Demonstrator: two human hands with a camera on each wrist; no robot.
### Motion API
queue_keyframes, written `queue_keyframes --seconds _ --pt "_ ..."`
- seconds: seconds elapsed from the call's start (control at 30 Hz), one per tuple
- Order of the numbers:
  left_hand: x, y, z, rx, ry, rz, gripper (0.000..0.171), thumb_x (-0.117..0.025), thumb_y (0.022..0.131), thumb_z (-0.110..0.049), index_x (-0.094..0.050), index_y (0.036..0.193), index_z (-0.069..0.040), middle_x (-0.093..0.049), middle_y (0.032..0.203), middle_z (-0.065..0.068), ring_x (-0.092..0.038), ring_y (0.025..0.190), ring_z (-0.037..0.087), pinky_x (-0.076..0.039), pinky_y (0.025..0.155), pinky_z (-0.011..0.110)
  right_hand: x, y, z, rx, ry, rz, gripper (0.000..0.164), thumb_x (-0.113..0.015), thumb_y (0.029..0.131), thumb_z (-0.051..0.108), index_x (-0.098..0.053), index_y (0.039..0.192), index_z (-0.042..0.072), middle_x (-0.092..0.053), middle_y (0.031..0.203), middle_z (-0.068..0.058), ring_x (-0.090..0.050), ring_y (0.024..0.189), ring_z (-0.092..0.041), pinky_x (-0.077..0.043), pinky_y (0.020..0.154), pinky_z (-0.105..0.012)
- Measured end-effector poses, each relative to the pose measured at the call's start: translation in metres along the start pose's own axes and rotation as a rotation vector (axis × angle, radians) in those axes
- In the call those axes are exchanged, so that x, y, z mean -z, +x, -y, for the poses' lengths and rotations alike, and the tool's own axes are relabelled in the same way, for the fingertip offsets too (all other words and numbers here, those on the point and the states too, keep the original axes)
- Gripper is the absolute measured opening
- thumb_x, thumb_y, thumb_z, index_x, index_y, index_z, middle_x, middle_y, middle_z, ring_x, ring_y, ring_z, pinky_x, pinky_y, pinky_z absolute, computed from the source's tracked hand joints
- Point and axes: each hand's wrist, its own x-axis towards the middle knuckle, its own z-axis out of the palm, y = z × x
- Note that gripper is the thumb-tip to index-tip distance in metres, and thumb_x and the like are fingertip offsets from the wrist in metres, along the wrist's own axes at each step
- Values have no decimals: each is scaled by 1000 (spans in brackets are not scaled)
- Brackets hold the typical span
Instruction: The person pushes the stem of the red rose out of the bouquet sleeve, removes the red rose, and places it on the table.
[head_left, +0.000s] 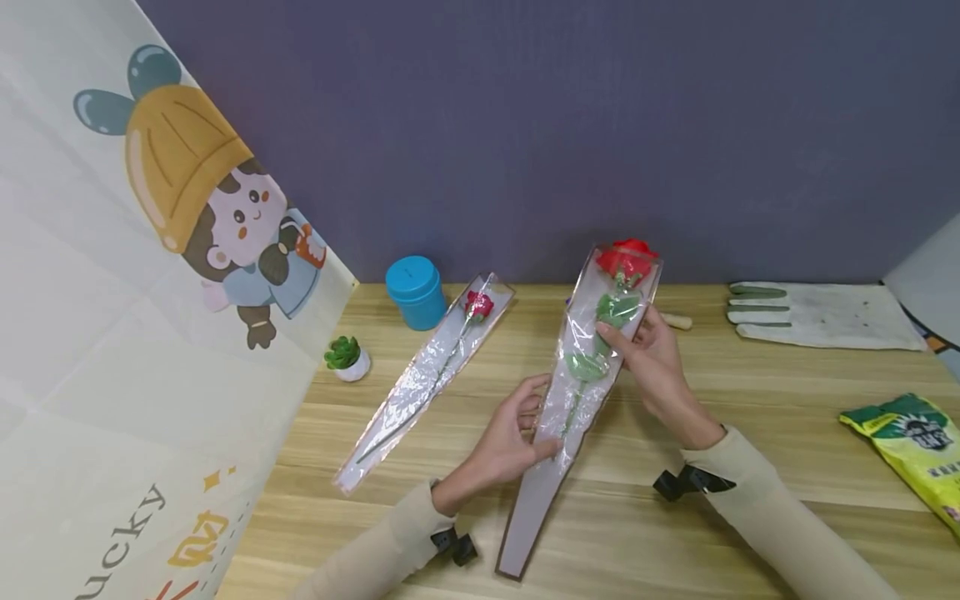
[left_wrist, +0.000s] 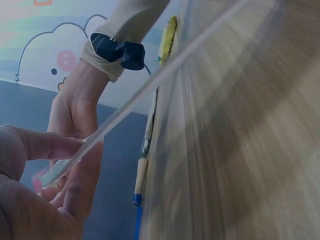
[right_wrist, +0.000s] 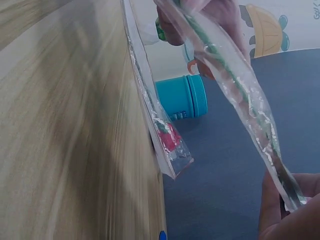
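Both hands hold a red artificial rose in a long clear sleeve [head_left: 528,517], lifted above the table and slanting with its bloom at the far end. My left hand [head_left: 498,442] pinches the sleeve's edges around its lower half, thumb on the front. Higher up, near the leaves, my right hand [head_left: 660,371] grips the right edge, thumb in front and fingers behind. In the left wrist view the sleeve appears edge-on between both hands. A second wrapped rose [head_left: 477,307], smaller and darker, lies on the table to the left; the right wrist view also shows this second rose [right_wrist: 169,137].
Behind the second rose stands a blue lidded jar [head_left: 415,293], with a small potted succulent [head_left: 348,358] left of it. A wooden handle [head_left: 677,321] shows beyond my right hand. To the right lie a white-and-grey glove [head_left: 832,315] and a yellow-green packet [head_left: 915,454].
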Motion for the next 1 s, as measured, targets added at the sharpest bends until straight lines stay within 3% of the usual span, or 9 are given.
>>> queue_keyframes --seconds 0.23,0.43,0.63,0.83,0.9,1.0 --pt "-1 1 -1 5 -22 11 85 -72 79 14 -43 155 -12 -71 127 27 -74 95 22 -65 75 27 2 -2 -1 -20 -71 12 63 -69 100 12 -38 155 8 -72 109 16 -72 94 -2 -64 80 -24" --pt "-1 2 0 -10 -61 18 81 -71 80 14 -46 153 -13 -71 128 27 -76 95 25 -66 75 30 1 -4 -3 -8 -89 32 66 -69 100 11 -35 157 7 -71 110 15 -73 93 -3 -65 78 -26" --pt "-2 6 1 -45 -83 4 76 -71 80 16 -52 148 -13 -72 121 29 -72 82 9 -63 71 24 -1 -9 -6 13 -57 40 67 -69 99 7 -35 156 3 -72 111 15 -73 93 -3 -65 76 -24" --pt "-2 9 0 -88 -74 -3 69 -71 79 14 -56 144 -6 -71 120 31 -69 81 7 -59 74 18 -5 -14 -8 23 -104 35 68 -69 98 5 -34 156 1 -70 113 16 -71 97 1 -63 79 -20" --pt "-2 9 1 -102 -70 -6 66 -71 80 14 -57 142 -4 -71 121 32 -68 82 5 -59 76 18 -7 -17 -9 8 -154 27 66 -70 98 5 -35 154 0 -71 118 8 -70 98 4 -62 81 -18" --pt "-2 9 2 -117 -68 -14 64 -72 80 13 -59 140 -3 -70 123 31 -68 86 4 -59 78 17 -10 -20 -9 -25 -197 31 66 -69 98 4 -33 153 -2 -68 133 -16 -68 100 6 -61 84 -17"
